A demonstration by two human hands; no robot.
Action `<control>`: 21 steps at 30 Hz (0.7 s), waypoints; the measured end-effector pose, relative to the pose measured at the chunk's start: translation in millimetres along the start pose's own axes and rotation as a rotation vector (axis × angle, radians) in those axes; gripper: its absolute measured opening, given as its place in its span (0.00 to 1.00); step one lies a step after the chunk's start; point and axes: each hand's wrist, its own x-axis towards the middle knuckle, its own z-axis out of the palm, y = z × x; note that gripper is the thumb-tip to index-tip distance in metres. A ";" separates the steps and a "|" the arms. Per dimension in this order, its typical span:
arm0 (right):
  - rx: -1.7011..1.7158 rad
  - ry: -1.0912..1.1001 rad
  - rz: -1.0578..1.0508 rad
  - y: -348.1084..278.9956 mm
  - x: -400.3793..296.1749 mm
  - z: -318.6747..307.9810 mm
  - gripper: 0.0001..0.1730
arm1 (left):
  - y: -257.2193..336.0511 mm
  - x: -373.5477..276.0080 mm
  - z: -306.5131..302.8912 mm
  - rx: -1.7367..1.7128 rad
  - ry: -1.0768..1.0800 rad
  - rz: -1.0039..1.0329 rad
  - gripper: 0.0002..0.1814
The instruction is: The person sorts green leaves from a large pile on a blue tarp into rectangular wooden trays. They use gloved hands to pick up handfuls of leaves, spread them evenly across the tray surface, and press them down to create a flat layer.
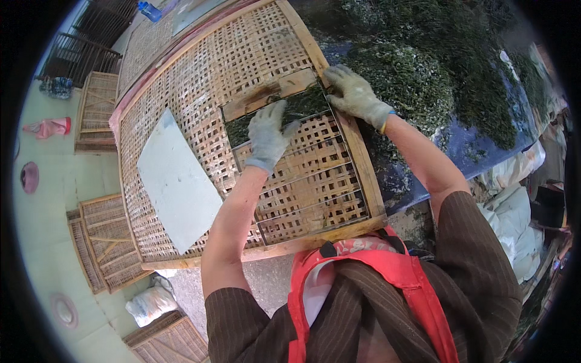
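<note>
A large woven bamboo tray with a wooden rim (373, 181) lies in front of me. On its mesh rests a thin metal frame (356, 170) divided by crossbars. Dark green shredded plant matter, like seaweed, (306, 103) fills one section, just below a wooden strip (272, 93). My gloved left hand (268, 136) lies palm down over that section, fingers slightly spread. My gloved right hand (356, 95) rests on the tray's right rim beside the frame's upper corner; whether it grips anything cannot be told. A pale flat sheet (179, 181) lies on the mesh to the left.
A big heap of the green matter (408, 77) covers a blue sheet (472, 149) at the right. More woven trays (111, 238) lean or lie on the left. A blue bottle (150, 11) is at the top; white sacks (513, 227) are at the right.
</note>
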 end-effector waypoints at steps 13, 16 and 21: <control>0.593 -0.331 0.131 -51.4 37.1 -42.1 0.20 | -4.3 4.6 -10.1 -0.295 0.165 -0.250 0.12; 1.069 -0.247 0.236 -41.2 50.7 -47.1 0.24 | -13.3 1.4 -3.9 -0.319 0.155 -0.278 0.12; 1.359 -0.168 0.312 -20.6 52.0 -59.4 0.21 | -5.5 4.5 -15.4 -0.427 0.229 -0.291 0.12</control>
